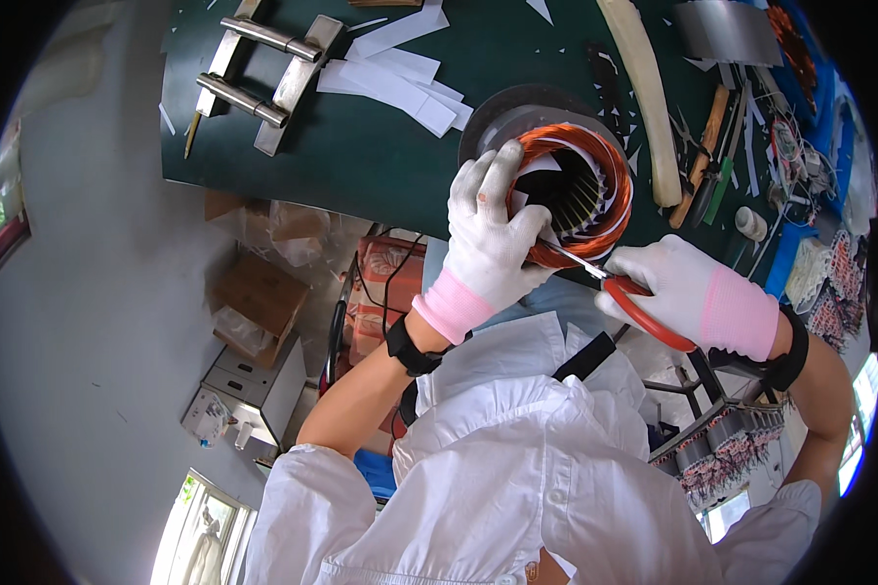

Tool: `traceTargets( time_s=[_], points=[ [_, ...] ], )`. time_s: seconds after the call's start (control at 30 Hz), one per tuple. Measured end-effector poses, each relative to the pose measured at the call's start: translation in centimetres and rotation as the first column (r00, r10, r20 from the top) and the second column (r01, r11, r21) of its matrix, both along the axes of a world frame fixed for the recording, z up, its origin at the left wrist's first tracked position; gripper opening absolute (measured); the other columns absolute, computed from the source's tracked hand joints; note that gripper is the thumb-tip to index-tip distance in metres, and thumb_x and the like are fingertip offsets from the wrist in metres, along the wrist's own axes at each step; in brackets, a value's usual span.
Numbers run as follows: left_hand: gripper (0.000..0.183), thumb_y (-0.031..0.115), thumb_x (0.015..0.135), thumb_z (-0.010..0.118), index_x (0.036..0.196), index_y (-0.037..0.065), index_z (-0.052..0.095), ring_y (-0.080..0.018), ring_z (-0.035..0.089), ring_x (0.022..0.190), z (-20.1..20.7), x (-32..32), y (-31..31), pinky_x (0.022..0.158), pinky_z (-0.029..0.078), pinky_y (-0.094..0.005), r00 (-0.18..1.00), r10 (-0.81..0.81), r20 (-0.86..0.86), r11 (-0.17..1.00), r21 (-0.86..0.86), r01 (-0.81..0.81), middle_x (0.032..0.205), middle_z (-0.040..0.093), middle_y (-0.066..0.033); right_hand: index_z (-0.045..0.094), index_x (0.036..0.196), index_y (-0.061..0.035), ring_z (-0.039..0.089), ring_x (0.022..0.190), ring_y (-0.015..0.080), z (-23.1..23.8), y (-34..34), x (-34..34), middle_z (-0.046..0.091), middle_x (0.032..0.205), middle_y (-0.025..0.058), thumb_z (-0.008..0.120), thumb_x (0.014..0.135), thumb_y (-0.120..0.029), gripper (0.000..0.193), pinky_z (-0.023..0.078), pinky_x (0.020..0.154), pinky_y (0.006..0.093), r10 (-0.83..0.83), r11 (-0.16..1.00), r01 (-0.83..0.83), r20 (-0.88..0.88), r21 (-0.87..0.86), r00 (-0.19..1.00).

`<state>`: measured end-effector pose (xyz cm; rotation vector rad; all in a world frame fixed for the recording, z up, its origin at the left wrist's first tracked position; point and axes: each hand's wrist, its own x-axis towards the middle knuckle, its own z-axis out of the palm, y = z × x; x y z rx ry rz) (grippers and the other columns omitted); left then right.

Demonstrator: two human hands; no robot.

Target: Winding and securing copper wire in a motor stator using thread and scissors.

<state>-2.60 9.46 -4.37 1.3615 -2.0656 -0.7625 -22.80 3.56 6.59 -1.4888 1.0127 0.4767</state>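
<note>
A motor stator point(617, 185) with orange-brown copper windings stands at the table's near edge, its slotted bore facing up. White insulating paper point(539, 164) lines the inside of the winding ring. My left hand point(493, 219), in a white glove with a pink cuff, grips the stator's left side, its fingers over the winding and its thumb at the near inner rim. My right hand point(668, 278), gloved alike, is closed round red-handled scissors point(649, 314). Their blades reach to the near side of the winding, by my left thumb; whether paper lies between them I cannot tell.
White paper strips point(400, 83) and a metal frame with two rods point(273, 73) lie on the dark green table point(263, 171). To the right are a long pale strip point(649, 97), wooden-handled tools point(702, 156), a white spool point(750, 223) and a grey core point(727, 34).
</note>
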Motion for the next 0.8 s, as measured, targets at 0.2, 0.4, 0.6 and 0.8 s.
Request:
traceTargets(
  time_s=[0.2,0.4,0.6,0.8],
  points=[
    [0.059,0.022,0.045,0.089,0.095,0.012,0.059,-0.0463,0.034,0.126,-0.1,-0.1,0.2,0.099,0.034,-0.0514,1.000,0.021,0.008,1.000,-0.016,-0.021,0.144,0.026,-0.0264,0.060,0.083,0.0019,0.057,0.055,0.0237,-1.0,-0.6,0.2,0.057,0.064,0.0149,0.058,0.091,-0.032,0.034,0.046,0.057,0.0329,-0.083,0.991,0.073,0.089,0.112,0.993],
    [0.063,0.022,0.048,0.090,0.095,0.009,0.050,-0.0469,0.035,0.126,-0.4,0.3,0.1,0.099,0.035,-0.0513,1.000,0.006,-0.029,0.999,-0.044,-0.008,0.142,0.030,-0.0306,0.057,0.081,0.0003,0.053,0.043,0.0136,-0.1,-0.3,1.2,0.054,0.056,0.0055,0.056,0.093,-0.030,0.033,0.044,0.044,0.0271,-0.289,0.875,0.307,-0.107,0.374,0.951],
    [0.051,0.012,0.050,0.083,0.090,0.005,0.051,-0.0451,0.039,0.123,0.2,2.9,-5.0,0.101,0.037,-0.0501,0.944,-0.318,-0.090,0.948,-0.043,0.315,0.138,0.036,-0.0268,0.059,0.093,-0.0022,0.054,0.046,0.0110,-0.7,1.5,-0.5,0.052,0.058,0.0033,0.058,0.093,-0.031,0.029,0.044,0.045,0.0248,-0.486,0.813,0.502,-0.132,0.296,0.864],
    [0.124,0.023,0.055,0.083,0.146,-0.002,0.003,-0.0459,0.010,0.139,0.0,0.7,1.7,0.111,0.023,-0.0505,0.960,0.110,-0.257,0.944,0.329,-0.020,0.147,0.003,-0.0326,0.056,0.100,-0.0019,0.060,0.061,0.0302,0.7,3.0,-4.5,0.057,0.070,0.0164,0.066,0.082,-0.019,0.027,0.046,0.059,0.0357,-0.286,0.945,0.296,0.088,-0.141,0.954]
  ],
)
